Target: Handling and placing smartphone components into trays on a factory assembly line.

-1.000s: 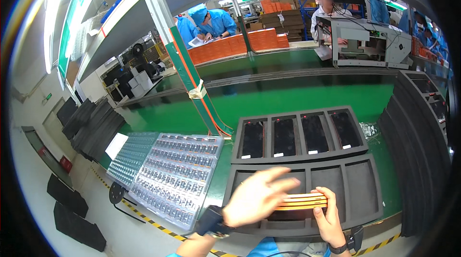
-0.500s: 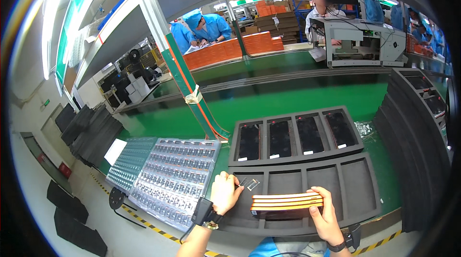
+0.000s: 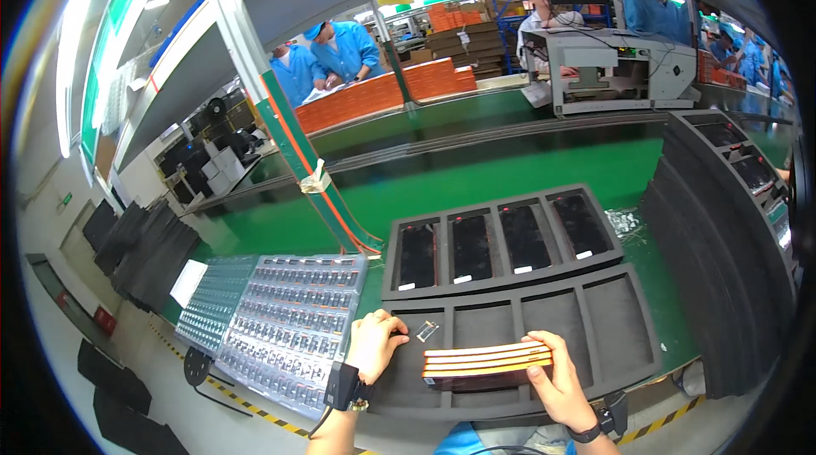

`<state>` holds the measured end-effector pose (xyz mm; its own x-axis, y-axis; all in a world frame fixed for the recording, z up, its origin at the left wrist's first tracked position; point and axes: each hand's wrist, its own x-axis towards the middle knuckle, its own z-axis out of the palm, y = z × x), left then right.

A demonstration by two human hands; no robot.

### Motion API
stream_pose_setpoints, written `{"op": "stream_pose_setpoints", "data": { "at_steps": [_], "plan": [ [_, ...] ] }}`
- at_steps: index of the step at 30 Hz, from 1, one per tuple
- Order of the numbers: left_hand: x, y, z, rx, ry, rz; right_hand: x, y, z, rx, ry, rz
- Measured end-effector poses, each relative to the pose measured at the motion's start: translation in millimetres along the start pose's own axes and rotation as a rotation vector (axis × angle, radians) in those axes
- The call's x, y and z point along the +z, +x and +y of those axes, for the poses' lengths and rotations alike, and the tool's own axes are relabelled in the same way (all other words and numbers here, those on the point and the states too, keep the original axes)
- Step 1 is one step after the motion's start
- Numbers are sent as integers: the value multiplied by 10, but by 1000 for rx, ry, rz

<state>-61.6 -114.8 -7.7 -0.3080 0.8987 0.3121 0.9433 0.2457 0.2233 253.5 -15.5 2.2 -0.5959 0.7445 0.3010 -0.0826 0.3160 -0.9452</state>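
Green work surface (image 3: pixel 527 175), spanning the bench, with a conveyor lane behind it. Stack of dark foam trays (image 3: pixel 722 268) at the right edge, tall, leaning back in steps. Far foam tray (image 3: pixel 501 238), black, four compartments, each holding a flat black rectangular unit. Near foam tray (image 3: pixel 612 319), black, four compartments; the right two are bare, the second from the left is partly covered by the held stack, and the leftmost holds a small part. Clear blister trays (image 3: pixel 280 319), left of the foam trays, filled with rows of small parts. Stack of thin flat units (image 3: pixel 489 361), orange and yellow edges showing, held level just above the near tray's second compartment. Right hand (image 3: pixel 557 378), fingers wrapped around the stack's right end, grasping it firmly. Left hand (image 3: pixel 374 344), wearing a wrist strap, resting on the near tray's left rim with fingers curled toward a small metal-coloured component (image 3: pixel 427 332) lying in the leftmost compartment; whether the fingertips pinch anything cannot be told. Step in hand, as judged: loading the near tray, with the small component being placed or adjusted. The next move would call for a fine fingertip placement at the left and a steady, level hold of the stack at the right.
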Motion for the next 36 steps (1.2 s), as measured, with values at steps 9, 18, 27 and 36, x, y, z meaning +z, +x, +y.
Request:
{"op": "stream_pose_setpoints", "data": {
  "at_steps": [9,18,27,36],
  "plan": [
    [-49,97,86,248,49,73,-38,-20,31,20,33,36],
    [-506,77,1515,348,-425,290,-65,7,46,-14,-17,-16],
    [-88,80,1726,531,-552,158,-84,-15,77,-55,-18,-22],
    [-166,93,1763,620,-506,190,-108,-15,31,-34,-33,-26]
  ]
}}
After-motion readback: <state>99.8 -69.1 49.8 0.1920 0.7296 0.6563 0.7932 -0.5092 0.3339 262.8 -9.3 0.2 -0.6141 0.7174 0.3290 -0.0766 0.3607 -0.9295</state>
